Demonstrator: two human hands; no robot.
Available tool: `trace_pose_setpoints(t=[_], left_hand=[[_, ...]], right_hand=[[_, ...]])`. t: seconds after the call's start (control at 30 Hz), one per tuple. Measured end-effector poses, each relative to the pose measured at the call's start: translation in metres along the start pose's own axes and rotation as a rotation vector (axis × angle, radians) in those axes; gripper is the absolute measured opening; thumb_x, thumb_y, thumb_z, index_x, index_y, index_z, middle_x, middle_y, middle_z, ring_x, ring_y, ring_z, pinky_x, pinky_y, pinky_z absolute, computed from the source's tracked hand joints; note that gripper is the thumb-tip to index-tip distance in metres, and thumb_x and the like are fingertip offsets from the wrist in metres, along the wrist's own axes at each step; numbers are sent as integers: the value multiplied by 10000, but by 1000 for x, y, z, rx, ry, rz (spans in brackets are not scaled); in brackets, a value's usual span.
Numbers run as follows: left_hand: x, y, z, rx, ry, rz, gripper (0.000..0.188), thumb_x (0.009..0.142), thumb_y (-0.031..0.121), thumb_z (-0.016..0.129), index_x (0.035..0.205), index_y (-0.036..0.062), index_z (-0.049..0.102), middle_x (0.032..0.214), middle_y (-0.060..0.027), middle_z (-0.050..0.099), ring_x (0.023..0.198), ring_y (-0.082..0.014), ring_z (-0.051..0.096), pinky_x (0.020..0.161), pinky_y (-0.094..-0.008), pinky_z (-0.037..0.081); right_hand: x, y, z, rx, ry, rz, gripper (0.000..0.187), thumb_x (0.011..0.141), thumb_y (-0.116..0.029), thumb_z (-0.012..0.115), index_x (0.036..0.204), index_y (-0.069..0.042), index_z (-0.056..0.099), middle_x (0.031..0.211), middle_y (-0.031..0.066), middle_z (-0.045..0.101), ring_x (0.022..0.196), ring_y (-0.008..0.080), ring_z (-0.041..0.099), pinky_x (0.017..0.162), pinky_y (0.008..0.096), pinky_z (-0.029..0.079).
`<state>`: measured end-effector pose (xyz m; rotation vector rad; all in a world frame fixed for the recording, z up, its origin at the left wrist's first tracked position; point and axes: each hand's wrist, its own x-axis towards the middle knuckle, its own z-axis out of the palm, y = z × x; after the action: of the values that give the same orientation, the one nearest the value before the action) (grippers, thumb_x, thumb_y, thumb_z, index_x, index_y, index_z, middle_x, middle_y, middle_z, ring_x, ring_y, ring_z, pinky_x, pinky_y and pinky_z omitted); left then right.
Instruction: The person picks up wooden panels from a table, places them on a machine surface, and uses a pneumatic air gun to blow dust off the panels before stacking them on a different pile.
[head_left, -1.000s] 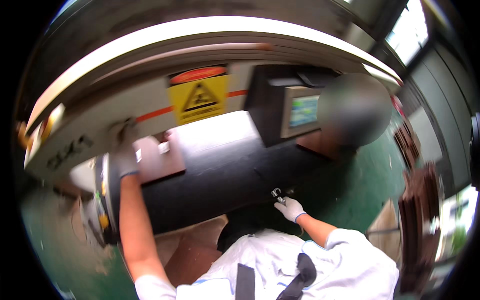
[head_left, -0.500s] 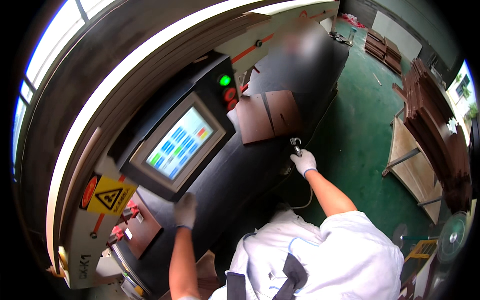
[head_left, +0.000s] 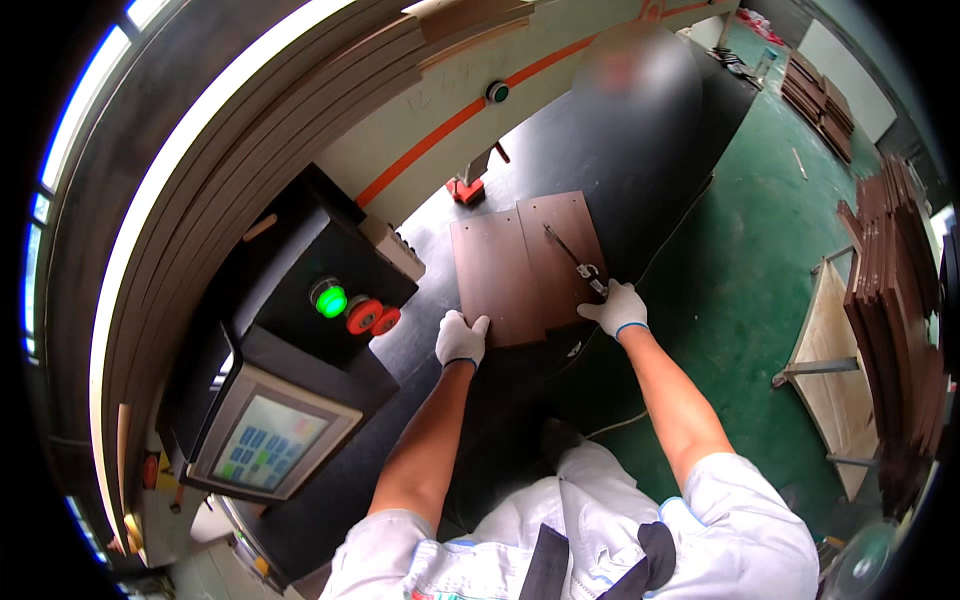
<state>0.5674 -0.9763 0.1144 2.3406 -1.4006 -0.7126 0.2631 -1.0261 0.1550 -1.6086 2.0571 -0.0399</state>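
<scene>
Two brown wooden panels lie side by side on the black machine table, a left panel (head_left: 495,275) and a right panel (head_left: 565,225), with small holes near their far edges. My left hand (head_left: 461,339), in a white glove, is at the near left corner of the left panel, thumb spread from the fingers and touching its edge. My gloved right hand (head_left: 620,309) is closed round a metal air blow gun (head_left: 592,277) at the right panel's near right corner. The gun's long thin nozzle lies over that panel, pointing away to the left.
A control box with a touch screen (head_left: 268,445), a green lit button (head_left: 328,297) and red buttons (head_left: 365,316) stands at left. A red clamp (head_left: 466,190) sits beyond the panels. Brown boards (head_left: 900,310) are stacked at right on a wooden stand (head_left: 825,350).
My left hand has moved from below the screen forward to the left panel's corner. My right hand has brought the blow gun over the right panel. The view has shifted.
</scene>
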Motion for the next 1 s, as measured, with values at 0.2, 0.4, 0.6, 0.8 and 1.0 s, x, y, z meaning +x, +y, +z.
trace_pose_setpoints(t=[0.2,0.4,0.6,0.8,1.0], left_hand=[[-95,-69,-15,-53,13,-177,541,867,434,768,1190,29,613,1154,-238,671,1066,-416,671,886,-513,542],[-198,-174,-46,60,178,-423,654,958,482,632,1446,100,424,1217,-249,633,1097,-453,647,886,-544,538],[-226,-226,-77,-111,194,-435,691,932,434,678,1476,76,448,1251,-259,646,1152,-447,631,955,-522,519],[-329,-254,-168,-106,659,-112,415,889,273,701,1215,17,668,1163,-199,668,1075,-389,636,953,-470,522],[-486,-435,-263,58,743,-502,455,893,368,709,1181,16,716,1194,-205,690,1117,-389,657,998,-454,525]], right_hand=[[-38,-13,24,-123,-77,-285,746,704,-538,838,1187,-19,606,1197,266,618,1077,420,675,913,477,573],[-103,-119,76,-326,-299,-545,716,736,-511,849,1180,-14,585,1189,246,638,1039,411,703,891,466,589],[-112,-152,111,-307,-273,-849,429,888,-444,700,1063,-55,650,1144,254,677,1076,453,645,913,555,518],[-171,-117,90,-270,-425,-802,428,952,-448,670,975,-25,731,938,243,732,928,449,695,796,502,533],[-314,-147,131,-946,-900,-1096,758,846,-757,593,935,-28,783,980,267,732,961,439,698,868,480,543]])
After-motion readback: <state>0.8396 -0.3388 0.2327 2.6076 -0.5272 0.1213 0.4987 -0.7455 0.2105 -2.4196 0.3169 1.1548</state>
